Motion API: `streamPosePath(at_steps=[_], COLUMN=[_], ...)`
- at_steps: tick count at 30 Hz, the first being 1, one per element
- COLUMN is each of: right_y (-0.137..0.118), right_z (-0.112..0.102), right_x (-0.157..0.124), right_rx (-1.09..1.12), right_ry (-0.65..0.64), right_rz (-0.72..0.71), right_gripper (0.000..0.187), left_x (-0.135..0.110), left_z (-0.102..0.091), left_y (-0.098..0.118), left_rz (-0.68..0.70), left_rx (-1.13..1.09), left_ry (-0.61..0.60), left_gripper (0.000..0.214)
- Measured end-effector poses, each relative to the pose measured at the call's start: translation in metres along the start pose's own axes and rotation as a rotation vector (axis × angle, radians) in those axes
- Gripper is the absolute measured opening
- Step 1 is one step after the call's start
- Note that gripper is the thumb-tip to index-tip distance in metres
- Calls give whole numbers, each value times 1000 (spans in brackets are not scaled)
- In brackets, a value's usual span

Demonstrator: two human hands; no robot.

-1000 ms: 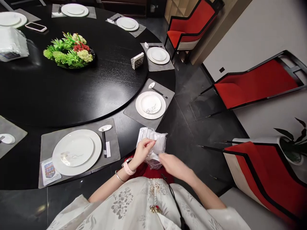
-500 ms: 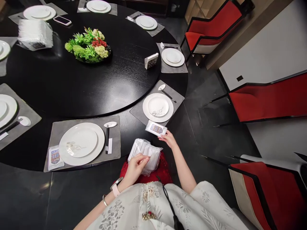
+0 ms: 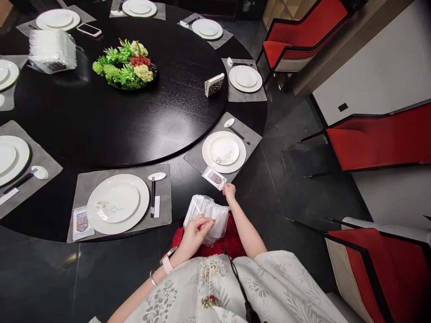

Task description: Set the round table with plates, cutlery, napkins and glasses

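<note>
My left hand (image 3: 194,232) is closed on a clear plastic bag of white packets (image 3: 206,215), held at the table's near edge in front of me. My right hand (image 3: 229,191) reaches forward with its fingers pinched on a small white packet (image 3: 214,177). That packet lies on the near corner of a grey placemat (image 3: 199,155), just below the white plate (image 3: 224,151) at the right place setting. A similar packet (image 3: 81,222) lies on the grey placemat (image 3: 161,212) of the setting to the left, beside its white plate (image 3: 117,203).
The round black table carries a flower centrepiece (image 3: 124,66), a card holder (image 3: 214,84), a phone (image 3: 89,29), another bag of packets (image 3: 50,50) and several more place settings. Red chairs (image 3: 377,139) stand to the right over dark floor.
My right hand drew one packet from the bag, carried it forward, and has lowered it onto the corner of the right placemat. The left hand keeps hold of the bag.
</note>
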State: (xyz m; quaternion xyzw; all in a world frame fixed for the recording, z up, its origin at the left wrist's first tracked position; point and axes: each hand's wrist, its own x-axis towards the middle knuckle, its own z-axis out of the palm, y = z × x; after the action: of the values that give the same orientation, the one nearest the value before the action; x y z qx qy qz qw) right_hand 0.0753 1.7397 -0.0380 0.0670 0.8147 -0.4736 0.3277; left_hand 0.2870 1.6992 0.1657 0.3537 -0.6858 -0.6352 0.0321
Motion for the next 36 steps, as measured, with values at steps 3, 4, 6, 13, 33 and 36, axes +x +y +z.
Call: streamPosePath(at_steps=[3,4,6,13,33,36], right_y=[0,-2,-9,-31,-109,-141], right_z=[-6,-5,2,36,-16,-112], right_x=[-6,-9,-14,17,3,-9], right_rx=[-84,-149,-393,-1127,-548,-267], right_ry=[48,58,19,-454,-623,-975], right_rz=[-43,-113,-391,-1286,-871,-746], right_gripper=[20,19,20,50,24,24], left_x=[7,9,11,8,35,47], left_z=[2,4,7,11,74,109], left_y=[6,8,11,12,50,68], left_rz=[7,7,6,-24,65,126], left_rx=[9,9,6,23,156,204], left_ry=[-47,-59,-74,-56,4,-15], left_gripper=[30,30,31,32,33,30])
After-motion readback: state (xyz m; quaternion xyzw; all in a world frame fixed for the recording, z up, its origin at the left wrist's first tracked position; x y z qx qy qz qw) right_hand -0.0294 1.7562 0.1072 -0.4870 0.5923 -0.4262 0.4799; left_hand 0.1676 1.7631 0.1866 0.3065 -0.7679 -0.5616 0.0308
